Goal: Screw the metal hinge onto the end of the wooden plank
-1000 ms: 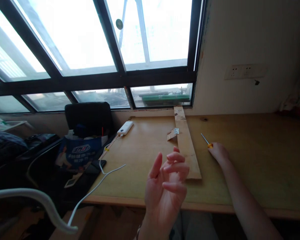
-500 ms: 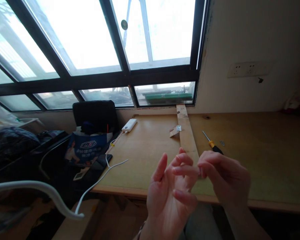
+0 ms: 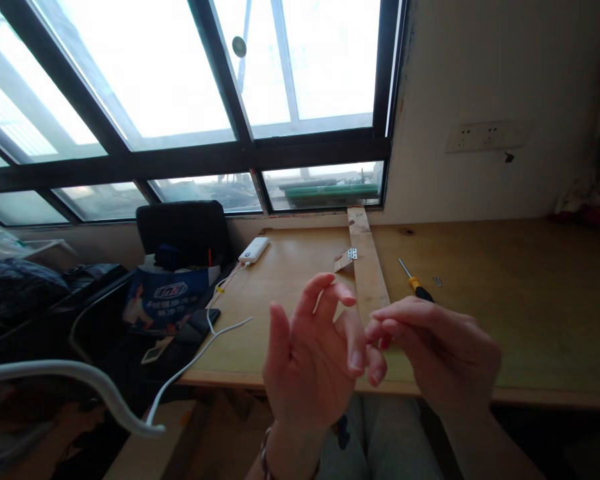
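My left hand is raised over the table's near edge, palm facing me, fingers spread and loosely curled, with nothing lying on the palm. Beside its outer fingers, my right hand has thumb and fingertips pinched together. Whether anything sits in that pinch is hidden. Beyond the hands, a wooden strip runs toward the window, with a metal hinge at its left edge joining a small wood piece. A screwdriver with a yellow and black handle lies right of the strip, near small screws.
A white power bank with a white cable rests on the wooden table. To the left are a dark phone-like slab, a blue bag and a black chair. A wall socket is at right.
My left hand has shifted left and its fingers have opened wider. My right hand's pinched fingertips have moved slightly left. The whole view has also shifted a little.
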### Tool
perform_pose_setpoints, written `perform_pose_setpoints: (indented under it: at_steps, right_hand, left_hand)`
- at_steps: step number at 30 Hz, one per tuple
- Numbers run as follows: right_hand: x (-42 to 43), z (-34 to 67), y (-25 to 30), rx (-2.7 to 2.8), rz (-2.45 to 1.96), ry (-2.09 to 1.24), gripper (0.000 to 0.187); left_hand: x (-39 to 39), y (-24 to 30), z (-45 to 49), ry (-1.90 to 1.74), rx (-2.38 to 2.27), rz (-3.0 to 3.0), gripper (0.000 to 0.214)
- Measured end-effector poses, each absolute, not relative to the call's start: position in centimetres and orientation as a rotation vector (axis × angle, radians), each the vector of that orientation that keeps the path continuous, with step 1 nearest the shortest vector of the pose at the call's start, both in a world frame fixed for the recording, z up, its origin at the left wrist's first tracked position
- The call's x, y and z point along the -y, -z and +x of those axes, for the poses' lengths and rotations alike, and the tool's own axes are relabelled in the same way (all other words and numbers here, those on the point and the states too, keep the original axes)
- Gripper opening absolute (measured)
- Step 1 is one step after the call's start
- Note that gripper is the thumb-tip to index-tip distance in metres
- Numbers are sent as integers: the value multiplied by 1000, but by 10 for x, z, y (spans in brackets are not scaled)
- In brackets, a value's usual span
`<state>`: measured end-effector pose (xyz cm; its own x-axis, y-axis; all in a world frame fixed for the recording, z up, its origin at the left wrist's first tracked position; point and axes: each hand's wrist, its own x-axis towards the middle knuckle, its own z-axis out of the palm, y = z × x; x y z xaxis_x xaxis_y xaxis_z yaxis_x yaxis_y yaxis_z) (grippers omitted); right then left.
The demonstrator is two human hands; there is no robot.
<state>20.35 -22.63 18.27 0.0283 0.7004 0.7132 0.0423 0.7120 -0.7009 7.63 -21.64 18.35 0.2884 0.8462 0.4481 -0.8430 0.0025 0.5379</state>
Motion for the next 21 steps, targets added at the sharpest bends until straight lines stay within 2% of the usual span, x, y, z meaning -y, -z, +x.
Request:
perform_pose_setpoints:
  at_steps: [5,12,21]
  right_hand:
    - [234,206,-178,1436,-695,-616,22]
    - [233,214,-180,1644,-543,-727,19]
    - [224,211,-171,1499,-512,-1006,9]
  left_hand:
    - [219,-187,77,-1435,219,1004,53]
    - [218,-182,79,-1463,318,1061,56]
    - [220,-184,77,-1383,92,936,57]
